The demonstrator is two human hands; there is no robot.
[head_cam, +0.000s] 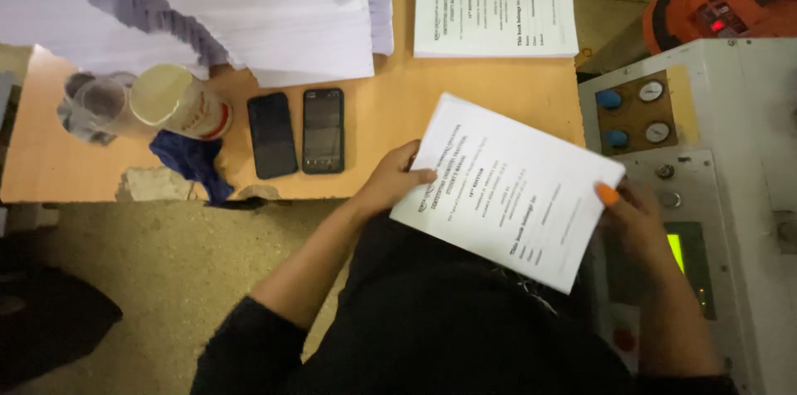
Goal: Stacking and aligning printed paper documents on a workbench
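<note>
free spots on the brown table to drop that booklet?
Bare brown table lies between the two phones and the printed stack, and along the front-left edge below the cup. Crowded: paper piles at the back, blue cloth by the cup. Both hands, left and right, hold the booklet.

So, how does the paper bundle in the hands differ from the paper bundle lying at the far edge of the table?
The held bundle is gripped by the left hand and right hand above the lap; the far bundle lies flat on the tan table, untouched. The held bundle sits askew, while the far bundle lies almost square to the table edge. Both are white with a printed top sheet.
</note>
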